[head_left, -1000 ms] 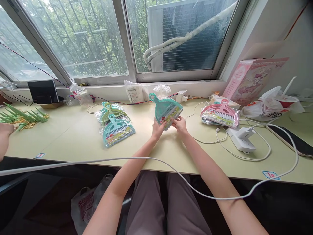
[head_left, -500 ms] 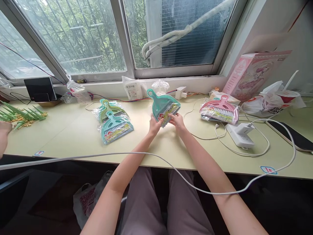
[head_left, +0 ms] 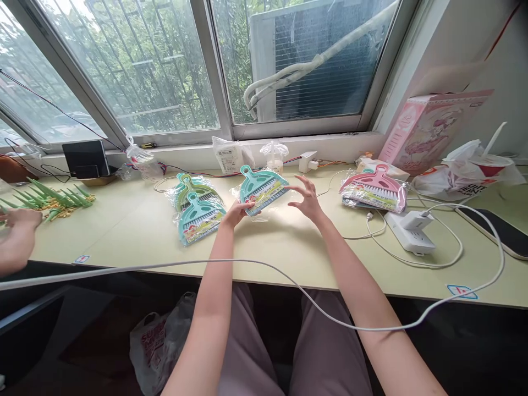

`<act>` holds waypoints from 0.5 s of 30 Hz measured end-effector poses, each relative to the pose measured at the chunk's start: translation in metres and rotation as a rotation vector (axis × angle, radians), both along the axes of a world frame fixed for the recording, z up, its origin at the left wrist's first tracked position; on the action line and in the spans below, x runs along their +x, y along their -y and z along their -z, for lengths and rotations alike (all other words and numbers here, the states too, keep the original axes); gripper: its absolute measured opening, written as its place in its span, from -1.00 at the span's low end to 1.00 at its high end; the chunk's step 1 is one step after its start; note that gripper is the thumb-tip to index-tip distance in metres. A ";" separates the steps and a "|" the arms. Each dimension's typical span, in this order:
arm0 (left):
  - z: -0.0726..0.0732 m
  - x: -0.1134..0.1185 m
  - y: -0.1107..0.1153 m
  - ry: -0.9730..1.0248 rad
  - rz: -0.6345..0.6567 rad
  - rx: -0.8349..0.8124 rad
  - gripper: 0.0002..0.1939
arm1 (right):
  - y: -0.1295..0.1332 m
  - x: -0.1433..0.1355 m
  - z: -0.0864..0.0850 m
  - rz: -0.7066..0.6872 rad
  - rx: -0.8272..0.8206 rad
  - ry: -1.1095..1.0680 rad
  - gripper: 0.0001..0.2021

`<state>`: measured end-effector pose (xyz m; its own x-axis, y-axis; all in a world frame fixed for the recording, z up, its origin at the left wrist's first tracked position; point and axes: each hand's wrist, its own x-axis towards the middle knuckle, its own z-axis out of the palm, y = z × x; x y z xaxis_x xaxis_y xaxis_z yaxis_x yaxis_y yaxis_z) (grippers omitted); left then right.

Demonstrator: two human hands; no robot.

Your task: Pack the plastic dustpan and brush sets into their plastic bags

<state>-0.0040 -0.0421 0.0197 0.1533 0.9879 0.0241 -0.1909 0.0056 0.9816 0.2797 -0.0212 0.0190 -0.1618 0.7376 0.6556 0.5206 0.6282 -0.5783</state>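
A wide barred window (head_left: 132, 66) rises behind the stack of wrapped dustpan packs (head_left: 198, 217), and the pale yellow tabletop (head_left: 136, 236) carries that stack and runs out to both sides of it. Far to the right of the stack and farther back stands a pink box (head_left: 437, 121); a white carrier bag (head_left: 449, 176) sits at a similar distance to the right, in front of the box. Well left of the stack lies a spread of green spiky stems (head_left: 49, 198). Pink dustpan packs (head_left: 373, 190) rest well to its right. A dark tablet (head_left: 84, 158) stands propped up behind it and to the left.

The teal dustpan-and-brush set (head_left: 262, 190) is just right of the stack, held tilted with its handle toward the upper left. Right of the stack, nearer the front edge, is a white power strip (head_left: 410, 234). The left hand (head_left: 236, 213), just beside the stack, has its grip pinching the set's lower left corner. The right hand (head_left: 308, 201), farther right, has its grip spread by the set's right end; whether a fingertip touches cannot be told. Another person's hand (head_left: 25, 225) is far left of the stack, at the stems.
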 end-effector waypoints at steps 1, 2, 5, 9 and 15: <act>0.002 -0.002 0.000 0.002 -0.001 -0.012 -0.52 | 0.001 -0.003 -0.001 -0.017 0.002 -0.023 -0.74; 0.003 -0.004 0.000 -0.002 0.004 -0.024 -0.54 | 0.002 -0.004 -0.002 -0.026 -0.001 -0.055 -0.86; 0.005 -0.006 -0.002 -0.035 0.048 -0.049 -0.55 | 0.006 -0.004 -0.005 -0.049 -0.038 -0.157 -0.95; 0.005 -0.003 -0.004 -0.114 0.169 -0.105 -0.53 | 0.009 -0.002 -0.008 -0.116 -0.135 -0.297 -0.88; 0.001 0.014 -0.003 -0.152 0.270 -0.011 -0.43 | 0.008 -0.006 -0.007 -0.059 -0.173 -0.549 -0.82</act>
<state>0.0105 -0.0395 0.0188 0.4118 0.9108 -0.0293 -0.0322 0.0466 0.9984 0.2738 -0.0290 0.0255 0.1234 0.8416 0.5258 0.0822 0.5194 -0.8506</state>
